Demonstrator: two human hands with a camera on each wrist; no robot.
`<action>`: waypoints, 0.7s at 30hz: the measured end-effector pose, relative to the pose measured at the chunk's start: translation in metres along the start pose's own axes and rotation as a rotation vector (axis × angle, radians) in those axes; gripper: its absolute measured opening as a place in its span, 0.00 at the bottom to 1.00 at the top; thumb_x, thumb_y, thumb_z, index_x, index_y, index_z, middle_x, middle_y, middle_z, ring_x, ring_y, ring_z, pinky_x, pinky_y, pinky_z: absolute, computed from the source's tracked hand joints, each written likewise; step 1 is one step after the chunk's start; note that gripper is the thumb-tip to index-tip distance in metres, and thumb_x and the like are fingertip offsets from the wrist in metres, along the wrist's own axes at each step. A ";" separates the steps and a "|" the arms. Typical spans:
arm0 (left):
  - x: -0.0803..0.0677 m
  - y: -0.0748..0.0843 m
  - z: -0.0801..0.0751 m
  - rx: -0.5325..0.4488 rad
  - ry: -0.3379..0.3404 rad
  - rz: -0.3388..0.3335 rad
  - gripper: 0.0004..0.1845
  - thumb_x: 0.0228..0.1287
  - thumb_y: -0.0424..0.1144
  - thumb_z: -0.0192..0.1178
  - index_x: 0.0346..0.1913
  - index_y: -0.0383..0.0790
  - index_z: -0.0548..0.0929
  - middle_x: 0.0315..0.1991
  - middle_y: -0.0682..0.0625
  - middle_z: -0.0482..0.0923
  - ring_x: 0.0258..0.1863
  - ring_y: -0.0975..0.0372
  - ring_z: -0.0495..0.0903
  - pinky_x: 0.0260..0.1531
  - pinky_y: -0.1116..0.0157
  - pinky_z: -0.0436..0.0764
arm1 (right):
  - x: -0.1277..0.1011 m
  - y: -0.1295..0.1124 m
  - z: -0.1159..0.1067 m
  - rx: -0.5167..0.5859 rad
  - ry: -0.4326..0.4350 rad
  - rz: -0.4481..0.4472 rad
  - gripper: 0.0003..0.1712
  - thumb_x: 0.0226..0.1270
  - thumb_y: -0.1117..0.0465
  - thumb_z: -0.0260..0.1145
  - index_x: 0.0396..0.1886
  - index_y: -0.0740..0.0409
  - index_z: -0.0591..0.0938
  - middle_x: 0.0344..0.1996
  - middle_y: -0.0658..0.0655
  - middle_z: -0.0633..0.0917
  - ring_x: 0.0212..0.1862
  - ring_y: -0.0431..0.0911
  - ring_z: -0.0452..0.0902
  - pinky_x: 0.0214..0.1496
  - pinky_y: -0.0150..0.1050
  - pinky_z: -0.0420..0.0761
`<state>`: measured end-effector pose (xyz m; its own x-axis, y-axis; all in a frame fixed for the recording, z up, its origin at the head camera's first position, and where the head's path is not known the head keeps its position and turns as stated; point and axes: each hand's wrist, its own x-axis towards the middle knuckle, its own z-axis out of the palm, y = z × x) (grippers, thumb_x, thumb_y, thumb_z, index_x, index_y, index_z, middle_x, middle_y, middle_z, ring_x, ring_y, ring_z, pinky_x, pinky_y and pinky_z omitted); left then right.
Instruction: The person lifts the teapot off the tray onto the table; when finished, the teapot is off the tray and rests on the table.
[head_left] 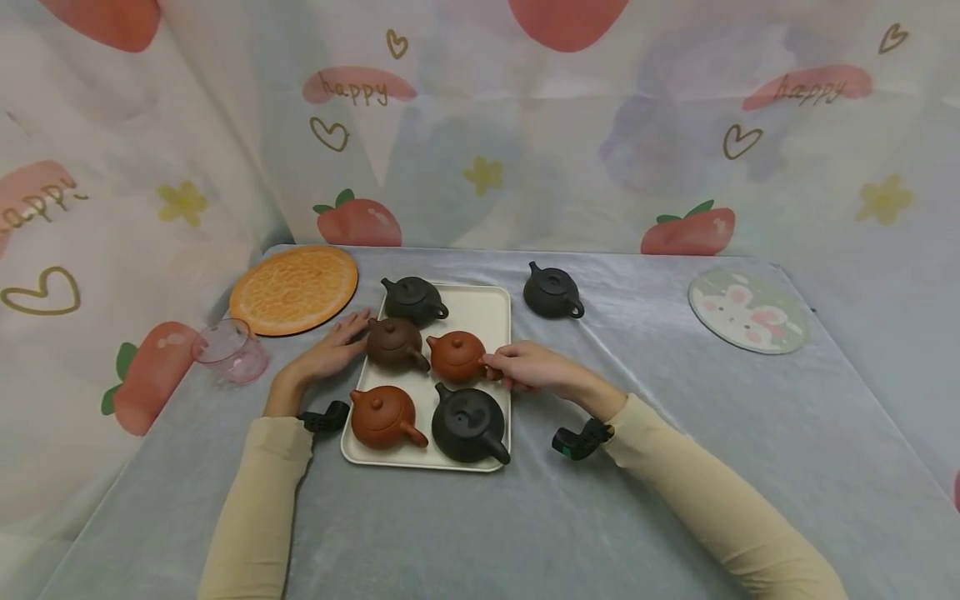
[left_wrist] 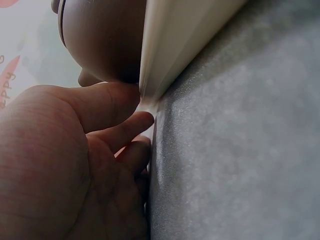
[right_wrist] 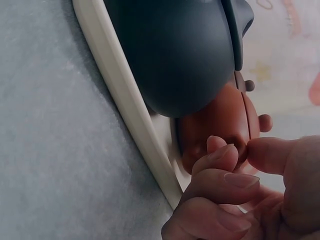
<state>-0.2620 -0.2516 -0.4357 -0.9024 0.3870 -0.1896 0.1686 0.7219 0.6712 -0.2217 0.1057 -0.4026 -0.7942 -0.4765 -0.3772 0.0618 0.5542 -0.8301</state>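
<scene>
A cream tray [head_left: 480, 308] bears several small clay teapots. My right hand [head_left: 528, 367] pinches the handle of the orange-brown teapot [head_left: 457, 356] in the tray's middle; thumb and curled fingers meet at that handle in the right wrist view. At the tray's left edge, my left hand [head_left: 330, 354] lies with fingers extended, fingertips right by the rim [left_wrist: 150, 55] and the dark brown teapot [head_left: 393, 342]. A black teapot [head_left: 414, 300] stands at the tray's back left. Along the front sit a second orange-brown teapot [head_left: 383, 416] and a larger black teapot [head_left: 468, 423].
Another black teapot [head_left: 552, 292] stands on the grey cloth [head_left: 637, 333] behind the tray, to the right. Toward the left are a round orange mat [head_left: 294, 289] and a pink clear glass [head_left: 232, 352]. A round rabbit-print mat [head_left: 747, 311] lies far right.
</scene>
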 end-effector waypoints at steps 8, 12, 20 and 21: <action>0.000 0.002 -0.001 -0.004 -0.013 -0.042 0.32 0.78 0.45 0.41 0.77 0.35 0.50 0.79 0.40 0.35 0.77 0.44 0.27 0.73 0.40 0.30 | 0.002 -0.002 0.003 -0.001 0.011 0.025 0.24 0.75 0.46 0.54 0.33 0.62 0.81 0.16 0.50 0.73 0.15 0.40 0.60 0.18 0.31 0.60; 0.001 0.001 -0.002 -0.007 -0.017 -0.051 0.32 0.78 0.44 0.41 0.77 0.35 0.49 0.79 0.40 0.34 0.77 0.44 0.26 0.72 0.40 0.30 | 0.003 -0.004 0.005 -0.010 0.029 0.034 0.25 0.75 0.45 0.55 0.30 0.62 0.80 0.15 0.51 0.73 0.15 0.41 0.60 0.17 0.31 0.59; 0.002 0.000 -0.002 -0.008 -0.018 -0.032 0.32 0.78 0.42 0.41 0.77 0.33 0.48 0.79 0.39 0.34 0.77 0.45 0.27 0.73 0.42 0.29 | 0.002 -0.007 0.005 -0.005 0.024 0.051 0.26 0.75 0.45 0.54 0.29 0.62 0.80 0.14 0.50 0.72 0.14 0.40 0.59 0.17 0.32 0.58; 0.002 0.000 -0.001 -0.006 -0.019 -0.030 0.32 0.78 0.43 0.41 0.77 0.33 0.48 0.79 0.39 0.34 0.77 0.45 0.27 0.73 0.42 0.29 | 0.001 -0.006 0.005 0.002 0.020 0.053 0.26 0.75 0.45 0.54 0.30 0.62 0.80 0.14 0.50 0.72 0.14 0.40 0.59 0.17 0.32 0.58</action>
<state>-0.2645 -0.2516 -0.4351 -0.8994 0.3757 -0.2233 0.1387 0.7299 0.6693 -0.2199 0.0982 -0.3999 -0.8016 -0.4328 -0.4124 0.1050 0.5772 -0.8098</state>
